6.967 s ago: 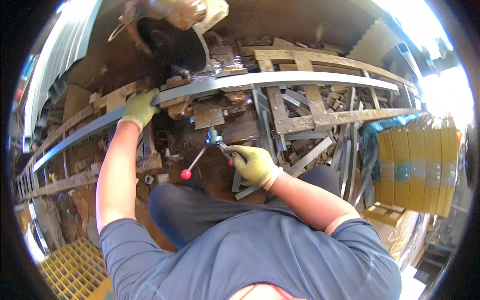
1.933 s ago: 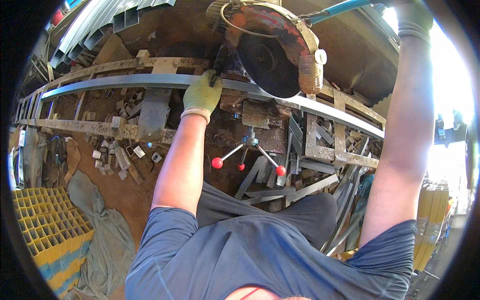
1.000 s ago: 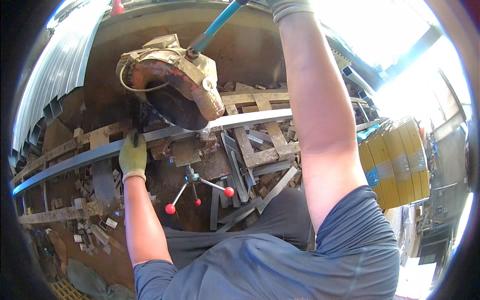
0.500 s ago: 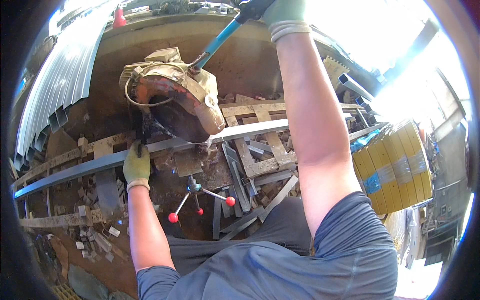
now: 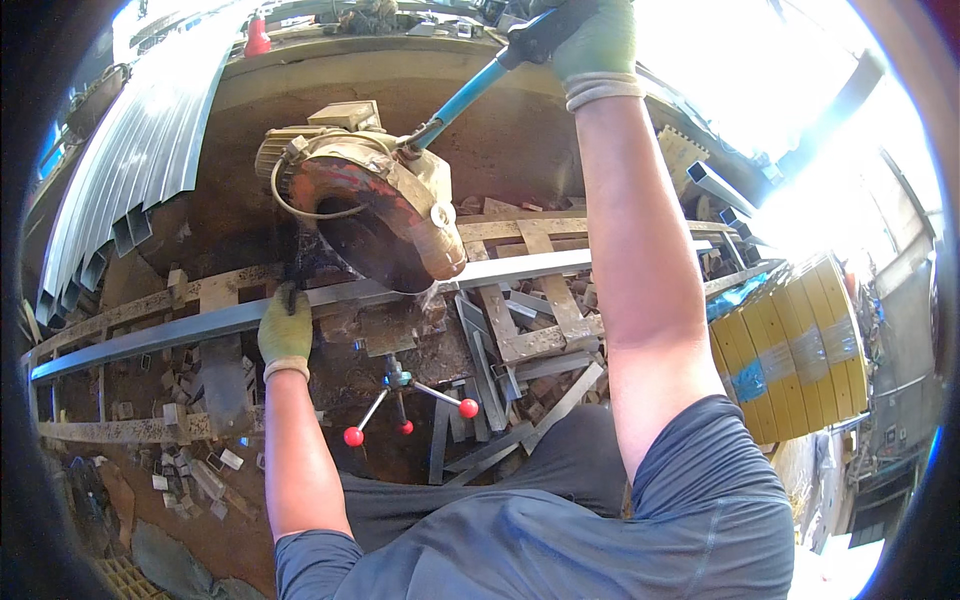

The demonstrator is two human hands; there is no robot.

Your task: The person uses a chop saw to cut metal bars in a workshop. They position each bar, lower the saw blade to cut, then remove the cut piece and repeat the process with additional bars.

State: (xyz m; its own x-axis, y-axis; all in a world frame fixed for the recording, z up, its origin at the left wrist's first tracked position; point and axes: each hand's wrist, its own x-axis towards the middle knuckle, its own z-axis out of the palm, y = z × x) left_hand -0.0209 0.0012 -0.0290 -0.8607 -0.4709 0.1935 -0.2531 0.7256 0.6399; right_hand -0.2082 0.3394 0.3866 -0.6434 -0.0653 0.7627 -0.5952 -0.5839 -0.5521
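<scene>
Over littered ground [image 5: 243, 520], left fingers [image 5: 285, 308] clasp smooth metal bar [image 5: 225, 318], right fingers [image 5: 575, 62] black handle [image 5: 533, 38].

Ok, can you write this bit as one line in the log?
left hand: against metal tube | right hand: gripping saw's blue handle | blade: edge at tube | red-knobbed levers: no hand on them

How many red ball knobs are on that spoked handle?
3: a left knob, a middle knob and a right knob, each tipping one spoke of the handle.
</scene>
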